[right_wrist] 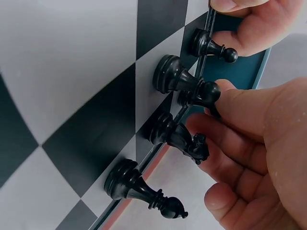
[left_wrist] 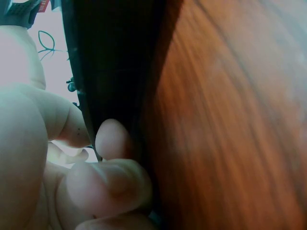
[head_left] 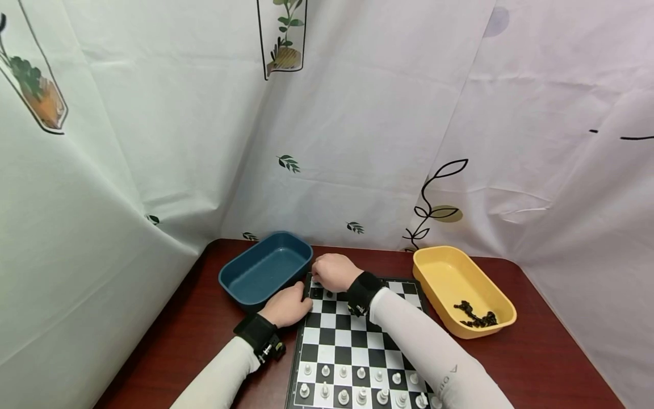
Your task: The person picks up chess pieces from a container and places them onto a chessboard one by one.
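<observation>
A black-and-white chessboard [head_left: 343, 321] lies on the table. My left hand [head_left: 287, 305] grips its left edge near the far corner; in the left wrist view the fingers [left_wrist: 108, 187] curl at the dark edge. Over the far left corner, my right hand [head_left: 334, 272] pinches a black chess piece [right_wrist: 184, 98], mostly hidden behind a black pawn [right_wrist: 173, 74], so its kind cannot be told. A second black pawn [right_wrist: 205, 44] stands by the left hand's fingers. A black knight [right_wrist: 175, 135] and a black bishop [right_wrist: 139, 187] stand along the far row.
White chess pieces [head_left: 361, 396] fill two rows at the board's near side. A blue bin [head_left: 240, 272] stands left of the far corner. To the right, a yellow bin [head_left: 449, 284] holds several black chess pieces [head_left: 477, 316]. A patterned curtain [head_left: 357, 142] hangs behind the table.
</observation>
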`<state>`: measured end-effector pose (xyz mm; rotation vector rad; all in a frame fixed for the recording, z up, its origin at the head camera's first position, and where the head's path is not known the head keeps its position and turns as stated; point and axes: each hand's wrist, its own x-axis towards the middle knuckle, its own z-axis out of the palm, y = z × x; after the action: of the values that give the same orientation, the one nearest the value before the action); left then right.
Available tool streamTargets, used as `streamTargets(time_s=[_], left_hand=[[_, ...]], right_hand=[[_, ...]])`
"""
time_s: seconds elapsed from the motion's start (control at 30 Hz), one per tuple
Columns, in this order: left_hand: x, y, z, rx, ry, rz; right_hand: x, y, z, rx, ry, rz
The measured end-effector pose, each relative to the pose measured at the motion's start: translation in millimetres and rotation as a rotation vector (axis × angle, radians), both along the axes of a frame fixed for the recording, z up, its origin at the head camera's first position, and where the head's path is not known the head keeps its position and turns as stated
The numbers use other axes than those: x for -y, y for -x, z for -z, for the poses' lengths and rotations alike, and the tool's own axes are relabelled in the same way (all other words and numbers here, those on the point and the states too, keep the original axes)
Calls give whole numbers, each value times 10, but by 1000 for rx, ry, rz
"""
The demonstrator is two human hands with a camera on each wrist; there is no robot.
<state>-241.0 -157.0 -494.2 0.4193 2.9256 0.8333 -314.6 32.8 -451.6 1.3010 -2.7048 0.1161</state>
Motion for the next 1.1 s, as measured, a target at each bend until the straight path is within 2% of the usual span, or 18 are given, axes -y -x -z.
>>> streamTargets(time_s=[0.33, 0.53, 0.8, 1.1], left_hand=[[-4, 2, -7, -3, 12, -1], [-20, 6, -1, -6, 25, -14], [-23, 11, -1, -3, 38, -29], [-7, 22, 36, -2, 36, -18]], right_hand=[[-169, -1, -80, -64, 81, -51], [-378, -16, -181, -58, 98, -5], [-748, -135, -333, -37, 129, 85], [-1340, -228, -481, -46, 246, 197]])
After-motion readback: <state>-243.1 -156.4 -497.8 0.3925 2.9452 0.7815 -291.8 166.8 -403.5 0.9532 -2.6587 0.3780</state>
